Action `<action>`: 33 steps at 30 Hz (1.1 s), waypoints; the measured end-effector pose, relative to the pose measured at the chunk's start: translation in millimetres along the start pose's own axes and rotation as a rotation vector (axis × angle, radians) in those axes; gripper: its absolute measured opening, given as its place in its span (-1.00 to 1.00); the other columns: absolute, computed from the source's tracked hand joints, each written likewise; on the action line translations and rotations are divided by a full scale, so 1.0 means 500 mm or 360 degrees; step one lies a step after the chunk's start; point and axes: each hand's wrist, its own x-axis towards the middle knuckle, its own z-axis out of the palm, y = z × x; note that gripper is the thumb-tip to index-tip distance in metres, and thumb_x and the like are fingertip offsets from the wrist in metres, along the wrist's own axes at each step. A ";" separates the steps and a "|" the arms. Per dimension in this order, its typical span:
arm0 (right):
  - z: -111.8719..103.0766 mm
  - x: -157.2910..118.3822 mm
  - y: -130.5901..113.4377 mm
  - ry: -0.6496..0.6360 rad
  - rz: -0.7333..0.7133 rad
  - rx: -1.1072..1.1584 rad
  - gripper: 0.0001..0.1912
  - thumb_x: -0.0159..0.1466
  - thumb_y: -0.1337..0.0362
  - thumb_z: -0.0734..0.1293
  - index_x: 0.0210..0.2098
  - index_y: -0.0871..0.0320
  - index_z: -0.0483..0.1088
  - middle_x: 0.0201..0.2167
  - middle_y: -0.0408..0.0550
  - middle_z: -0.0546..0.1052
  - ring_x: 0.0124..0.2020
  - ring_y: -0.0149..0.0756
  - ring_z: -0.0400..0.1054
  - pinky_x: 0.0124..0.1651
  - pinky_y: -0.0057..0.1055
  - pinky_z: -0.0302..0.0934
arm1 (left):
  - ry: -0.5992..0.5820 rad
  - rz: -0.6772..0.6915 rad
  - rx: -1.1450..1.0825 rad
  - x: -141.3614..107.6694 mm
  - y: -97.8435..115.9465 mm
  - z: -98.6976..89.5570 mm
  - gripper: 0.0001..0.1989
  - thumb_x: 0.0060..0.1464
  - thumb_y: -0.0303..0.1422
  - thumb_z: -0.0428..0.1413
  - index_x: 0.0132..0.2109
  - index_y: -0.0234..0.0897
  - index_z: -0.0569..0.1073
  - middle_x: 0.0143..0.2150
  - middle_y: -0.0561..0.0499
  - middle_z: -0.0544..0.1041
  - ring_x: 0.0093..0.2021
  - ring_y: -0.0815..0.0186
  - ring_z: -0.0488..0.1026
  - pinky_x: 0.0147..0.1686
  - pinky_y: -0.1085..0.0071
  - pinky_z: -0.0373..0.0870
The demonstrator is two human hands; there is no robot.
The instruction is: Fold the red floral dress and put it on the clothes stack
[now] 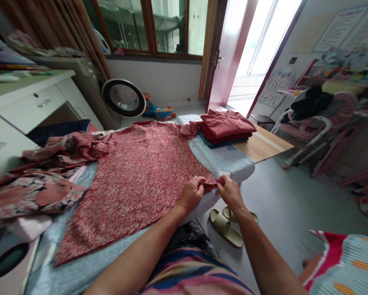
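Note:
A red garment with a fine pale pattern (pixel 137 176), like a blouse, lies spread over the light blue cloth (pixel 233 157) in front of me. My left hand (pixel 192 191) pinches its near hem toward the right corner. Just beside it, my right hand (pixel 229 190) grips the tip of that same corner. Between the two hands a short stretch of hem is slightly raised. Past the garment's right side sits a stack of folded clothes (pixel 227 125), with a red buttoned shirt on top.
Crumpled floral clothing (pixel 36 192) lies at the left. Green slippers (pixel 225 229) are on the floor below my right arm. A wooden board (pixel 265 143) extends behind the stack. A pink-and-white chair (pixel 319 110) stands at right, and part of another person's leg (pixel 313 266) shows lower right.

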 end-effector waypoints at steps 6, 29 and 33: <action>0.007 0.004 0.017 0.0065 0.0024 0.0132 -0.83 0.16 0.33 0.24 -0.24 0.10 0.37 -0.56 -0.21 0.44 -0.49 -0.30 0.35 -0.36 -0.45 0.08 | -0.0257 0.0172 0.0522 -0.011 0.021 -0.002 -0.78 0.19 -0.45 0.02 -0.07 -0.19 0.50 -0.16 -0.04 0.47 -0.10 0.21 0.42 -0.02 0.29 0.38; 0.008 0.009 0.025 -0.0173 -0.0393 0.0105 -0.61 0.25 0.43 0.16 -0.06 0.09 0.52 -0.23 -0.06 0.44 -0.20 -0.31 0.36 -0.04 -0.45 0.22 | -0.0446 0.0199 0.0854 -0.051 0.027 -0.068 -0.71 0.11 -0.53 0.06 -0.04 -0.17 0.45 -0.06 -0.08 0.40 -0.02 0.15 0.33 -0.05 0.26 0.40; 0.007 0.011 0.024 -0.0218 -0.0441 0.0101 -0.64 0.28 0.41 0.16 -0.14 0.09 0.56 -0.28 -0.07 0.45 -0.24 -0.32 0.37 -0.09 -0.46 0.22 | -0.0441 0.0235 0.0841 -0.051 0.028 -0.065 -0.79 0.17 -0.44 0.07 -0.04 -0.17 0.46 -0.08 -0.08 0.41 -0.04 0.16 0.34 -0.04 0.25 0.39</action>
